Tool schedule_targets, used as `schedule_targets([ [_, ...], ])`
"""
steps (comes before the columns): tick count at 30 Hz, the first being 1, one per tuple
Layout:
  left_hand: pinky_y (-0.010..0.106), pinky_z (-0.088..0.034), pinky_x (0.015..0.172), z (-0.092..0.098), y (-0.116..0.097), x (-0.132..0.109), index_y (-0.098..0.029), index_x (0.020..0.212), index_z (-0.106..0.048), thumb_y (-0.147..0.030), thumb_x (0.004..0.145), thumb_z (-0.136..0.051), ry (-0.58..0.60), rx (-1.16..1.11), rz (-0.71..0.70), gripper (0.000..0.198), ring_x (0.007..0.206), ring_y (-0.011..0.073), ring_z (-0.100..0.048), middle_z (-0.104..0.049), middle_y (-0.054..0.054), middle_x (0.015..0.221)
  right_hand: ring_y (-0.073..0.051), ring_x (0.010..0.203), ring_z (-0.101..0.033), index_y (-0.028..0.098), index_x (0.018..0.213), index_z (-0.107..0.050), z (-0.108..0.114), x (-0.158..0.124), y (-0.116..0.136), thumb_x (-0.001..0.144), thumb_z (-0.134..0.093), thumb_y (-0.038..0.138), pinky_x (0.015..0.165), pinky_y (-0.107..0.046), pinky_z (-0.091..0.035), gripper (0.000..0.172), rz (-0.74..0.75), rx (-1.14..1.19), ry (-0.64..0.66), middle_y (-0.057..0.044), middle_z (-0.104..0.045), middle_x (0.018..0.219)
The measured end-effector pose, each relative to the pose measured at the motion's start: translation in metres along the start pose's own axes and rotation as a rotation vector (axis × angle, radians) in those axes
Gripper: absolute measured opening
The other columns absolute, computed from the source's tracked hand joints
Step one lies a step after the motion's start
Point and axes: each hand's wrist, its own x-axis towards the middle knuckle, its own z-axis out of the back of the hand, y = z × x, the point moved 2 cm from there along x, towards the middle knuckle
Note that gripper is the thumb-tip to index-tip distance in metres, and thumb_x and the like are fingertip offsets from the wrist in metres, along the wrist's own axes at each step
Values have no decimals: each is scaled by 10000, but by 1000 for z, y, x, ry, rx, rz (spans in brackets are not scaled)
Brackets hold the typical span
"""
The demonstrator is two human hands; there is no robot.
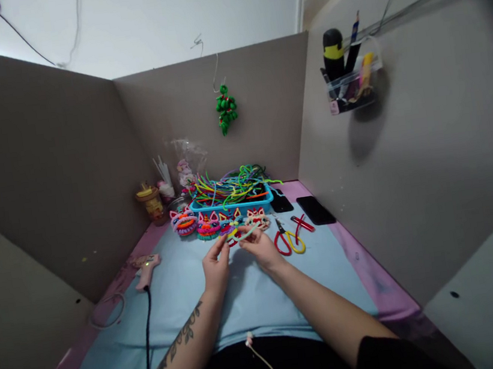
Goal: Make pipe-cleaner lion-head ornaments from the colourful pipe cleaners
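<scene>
My left hand (216, 264) and my right hand (260, 247) meet over the light blue mat (253, 304). Both pinch a small multicoloured pipe-cleaner piece (236, 232) between their fingertips, with a pale green strand sticking out to the right. Just beyond the hands lies a row of finished pipe-cleaner faces (206, 223) in pink, orange and purple. Behind them stands a blue tray (231, 204) heaped with loose coloured pipe cleaners.
Red and yellow scissors (289, 239) lie right of my hands, with a dark phone (316, 209) farther right. A pink glue gun (145, 267) with a black cord rests at the left. Grey partition walls enclose the desk; a green ornament (226, 108) hangs on the back one.
</scene>
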Motion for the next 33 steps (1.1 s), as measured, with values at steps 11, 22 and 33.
schedule_targets([
  [11,324,-491,829,-6,-9,-7,-182,986,-704,-322,754,-627,92,118,-137,282,863,192,-646,-714,68,945,-142,671,-493,174,710,-633,5,0,-5,686,-667,408,666,-273,-392,238,54,-152,-126,11,-579,657],
  [22,334,-489,850,-7,-5,-9,-188,1028,-675,-303,775,-605,180,131,-175,287,882,192,-651,-701,74,992,-198,894,-554,180,578,-617,3,7,-14,614,-711,410,786,-301,-415,251,-68,101,-42,-42,-651,906],
  [33,319,-495,840,-8,-2,-14,-203,1201,-544,-298,774,-615,137,164,-215,443,861,177,-662,-700,51,926,-227,1146,-444,185,633,-607,7,8,-24,719,-610,444,1029,-352,-263,273,108,-118,-176,-73,-508,1160],
])
